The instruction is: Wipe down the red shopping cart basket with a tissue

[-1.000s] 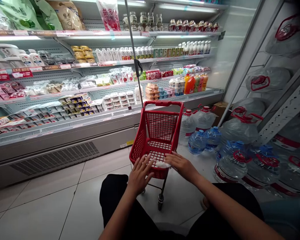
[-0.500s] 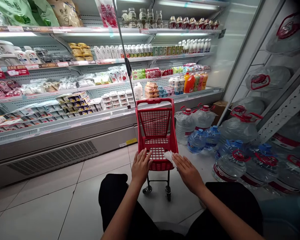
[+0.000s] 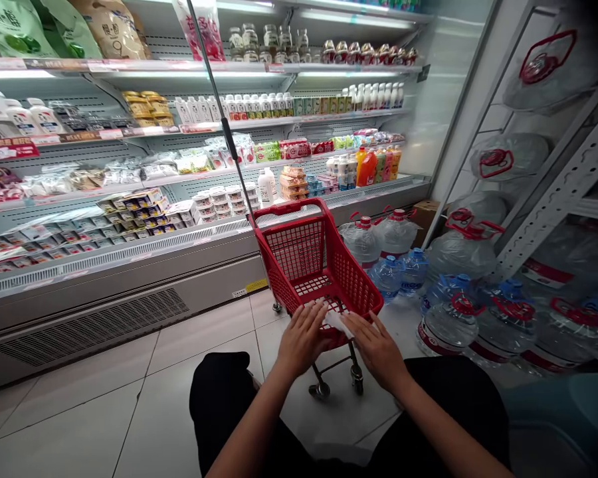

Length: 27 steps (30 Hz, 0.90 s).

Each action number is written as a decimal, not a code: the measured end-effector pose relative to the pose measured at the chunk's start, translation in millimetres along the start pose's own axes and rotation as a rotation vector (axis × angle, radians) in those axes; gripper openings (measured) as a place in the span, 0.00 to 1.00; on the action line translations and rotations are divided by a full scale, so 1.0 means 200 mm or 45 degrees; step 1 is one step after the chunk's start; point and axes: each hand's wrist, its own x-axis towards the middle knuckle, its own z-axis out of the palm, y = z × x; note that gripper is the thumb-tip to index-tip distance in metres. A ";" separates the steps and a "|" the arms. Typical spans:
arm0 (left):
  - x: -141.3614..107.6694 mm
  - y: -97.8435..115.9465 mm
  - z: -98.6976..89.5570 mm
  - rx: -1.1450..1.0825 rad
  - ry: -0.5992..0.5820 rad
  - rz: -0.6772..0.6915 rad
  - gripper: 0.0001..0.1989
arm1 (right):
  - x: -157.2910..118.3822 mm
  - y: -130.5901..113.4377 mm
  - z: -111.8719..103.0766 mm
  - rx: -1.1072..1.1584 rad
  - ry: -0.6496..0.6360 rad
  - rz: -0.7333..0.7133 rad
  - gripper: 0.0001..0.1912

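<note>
A small red shopping cart (image 3: 351,272) with a mesh basket stands between my knees, turned at an angle to me. My left hand (image 3: 303,340) lies at the basket's near rim, palm down, its fingers stretched out and holding nothing visible. Close beside it, my right hand (image 3: 376,348) has a crumpled white tissue (image 3: 337,323) under its fingers, against the same rim. The tissue sits between both sets of fingertips; part of it is covered by the right hand. Apart from the mesh floor, nothing shows inside the basket.
An open refrigerated display case (image 3: 189,265) with dairy and drinks runs along the back. Several large water bottles (image 3: 448,325) stand on the floor to the right, beside a white rack (image 3: 553,192). Pale tiles (image 3: 179,398) cover the floor at left.
The cart has turned from facing me squarely to an angle, its near end swinging right. My left hand has moved right, closer to my right hand and the tissue. The view has shifted slightly.
</note>
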 end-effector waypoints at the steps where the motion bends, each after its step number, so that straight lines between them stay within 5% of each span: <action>1: 0.01 -0.05 -0.02 0.014 -0.007 -0.006 0.40 | -0.03 0.05 -0.03 -0.006 -0.005 0.044 0.34; 5: 0.06 -0.12 -0.03 0.057 -0.014 -0.026 0.41 | -0.10 0.14 -0.07 -0.003 0.031 0.221 0.31; 13: 0.10 0.13 0.10 0.025 0.097 -0.101 0.37 | -0.03 -0.22 0.02 0.051 0.117 0.218 0.35; 17: 0.19 -0.04 0.06 0.008 0.004 0.068 0.38 | -0.05 -0.21 0.02 0.044 0.119 0.203 0.37; 22: 0.39 -0.30 0.03 0.002 -0.179 0.049 0.45 | -0.06 -0.13 0.03 -0.029 0.148 0.219 0.38; 27: 0.42 -0.32 0.05 -0.008 -0.150 -0.026 0.40 | -0.05 -0.07 0.06 -0.073 0.171 0.181 0.35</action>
